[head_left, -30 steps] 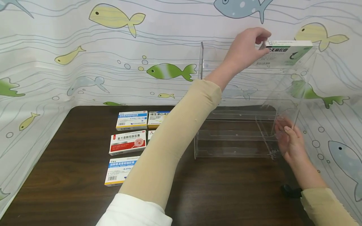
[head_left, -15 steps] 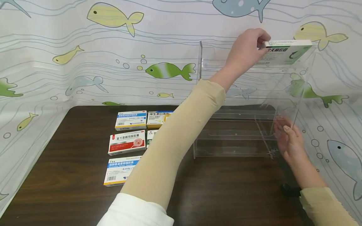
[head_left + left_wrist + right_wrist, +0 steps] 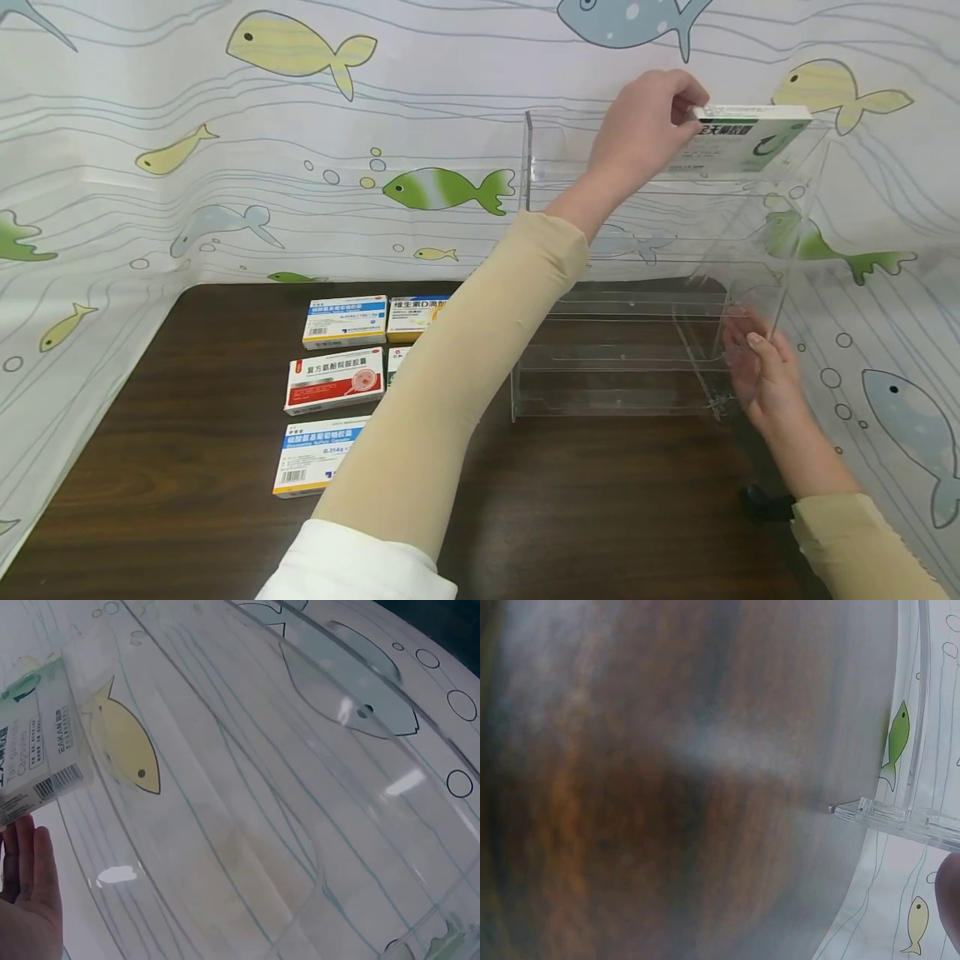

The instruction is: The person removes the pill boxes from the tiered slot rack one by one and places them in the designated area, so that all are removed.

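Observation:
My left hand (image 3: 647, 125) pinches the left end of a white-and-green medicine box (image 3: 750, 143) at the top tier of a clear acrylic rack (image 3: 626, 358). The box leans back, its printed front facing me. In the left wrist view, the same box (image 3: 41, 739) shows at the left edge above my fingers (image 3: 46, 874). Low on the rack's right side, my right hand (image 3: 768, 375) grips the side panel, with some fingers seen through the plastic. The right wrist view shows a corner of the rack (image 3: 900, 821) beside a fingertip (image 3: 951, 892).
Several medicine boxes lie in rows on the dark wooden table (image 3: 150, 433), among them a blue-and-white one (image 3: 345, 321), a red-and-white one (image 3: 334, 379) and a yellow-and-white one (image 3: 412, 317). My left forearm hides some of them. A fish-patterned cloth (image 3: 442, 75) stands behind.
The medicine box has shifted slightly left along the top tier with my left hand on it. My right hand stays at the rack's side, and the head view has drifted a little.

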### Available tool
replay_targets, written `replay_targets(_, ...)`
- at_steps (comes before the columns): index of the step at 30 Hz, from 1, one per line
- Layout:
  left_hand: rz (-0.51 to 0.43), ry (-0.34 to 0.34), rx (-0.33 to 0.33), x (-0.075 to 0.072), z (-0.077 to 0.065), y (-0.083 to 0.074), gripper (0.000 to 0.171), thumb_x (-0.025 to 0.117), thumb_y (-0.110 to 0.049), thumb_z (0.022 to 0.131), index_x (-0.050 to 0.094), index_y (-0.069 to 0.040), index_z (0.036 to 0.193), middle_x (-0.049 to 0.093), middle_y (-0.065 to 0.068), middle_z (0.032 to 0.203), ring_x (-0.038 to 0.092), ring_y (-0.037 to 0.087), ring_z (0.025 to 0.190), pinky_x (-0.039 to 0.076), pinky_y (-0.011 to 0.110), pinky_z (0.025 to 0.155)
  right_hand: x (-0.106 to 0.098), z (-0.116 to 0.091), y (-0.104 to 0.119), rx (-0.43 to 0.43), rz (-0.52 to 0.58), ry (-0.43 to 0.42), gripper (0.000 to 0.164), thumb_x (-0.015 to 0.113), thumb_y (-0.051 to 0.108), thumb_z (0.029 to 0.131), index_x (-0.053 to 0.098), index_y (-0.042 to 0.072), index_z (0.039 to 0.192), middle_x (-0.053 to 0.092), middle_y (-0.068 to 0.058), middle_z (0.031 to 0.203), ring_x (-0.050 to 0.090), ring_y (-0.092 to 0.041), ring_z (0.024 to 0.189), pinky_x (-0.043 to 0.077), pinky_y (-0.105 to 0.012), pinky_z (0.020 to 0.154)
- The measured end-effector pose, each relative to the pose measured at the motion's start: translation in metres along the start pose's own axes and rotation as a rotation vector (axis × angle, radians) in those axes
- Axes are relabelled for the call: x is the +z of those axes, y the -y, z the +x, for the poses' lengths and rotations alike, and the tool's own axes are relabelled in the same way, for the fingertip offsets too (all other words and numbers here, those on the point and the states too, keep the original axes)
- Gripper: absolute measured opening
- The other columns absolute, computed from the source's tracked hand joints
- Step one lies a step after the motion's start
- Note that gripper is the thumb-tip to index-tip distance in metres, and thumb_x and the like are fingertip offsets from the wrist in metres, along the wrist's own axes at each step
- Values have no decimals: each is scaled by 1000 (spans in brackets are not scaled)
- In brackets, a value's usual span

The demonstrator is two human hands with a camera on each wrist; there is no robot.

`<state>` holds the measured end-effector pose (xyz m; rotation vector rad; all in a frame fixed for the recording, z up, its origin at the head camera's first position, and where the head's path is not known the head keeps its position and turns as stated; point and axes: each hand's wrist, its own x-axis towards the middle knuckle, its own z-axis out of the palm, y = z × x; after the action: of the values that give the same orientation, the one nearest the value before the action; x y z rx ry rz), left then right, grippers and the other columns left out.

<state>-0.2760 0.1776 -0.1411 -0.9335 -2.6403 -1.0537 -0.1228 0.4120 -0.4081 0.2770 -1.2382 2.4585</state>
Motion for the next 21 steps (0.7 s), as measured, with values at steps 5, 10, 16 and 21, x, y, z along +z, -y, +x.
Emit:
replay_targets(5, -58, -39, 18, -8, -2, 6, 31, 67, -21, 106, 69, -21, 137, 70, -11, 137, 64, -2, 117, 42, 0, 93, -2, 1, -1, -6, 11, 25, 37, 38, -10, 108, 69, -4, 128, 76, -12, 125, 72, -19, 119, 56, -24, 107)
replay_targets(10, -121, -99, 19, -16, -7, 16, 30, 69, -18, 105, 71, -19, 135, 73, -9, 134, 67, 0, 114, 44, 1, 92, -3, 1, -2, -12, 19, 52, 38, 37, -11, 108, 68, -5, 129, 76, -13, 126, 72, -19, 120, 54, -24, 109)
replay_targets(16, -215, -205, 6, -31, -11, 29, 28, 72, -16, 103, 74, -16, 130, 76, -4, 126, 71, 2, 109, 47, 3, 90, -6, 2, -1, -8, 20, 45, 38, 38, -11, 108, 69, -5, 129, 76, -13, 126, 72, -19, 120, 55, -24, 109)
replay_targets(21, -391, -294, -37, -48, -14, 38, 25, 76, -12, 99, 77, -11, 124, 78, 0, 123, 73, 5, 109, 48, 3, 89, -8, 3, -1, -4, 51, 41, 38, 38, -11, 108, 69, -5, 129, 76, -14, 126, 72, -21, 119, 56, -25, 107)
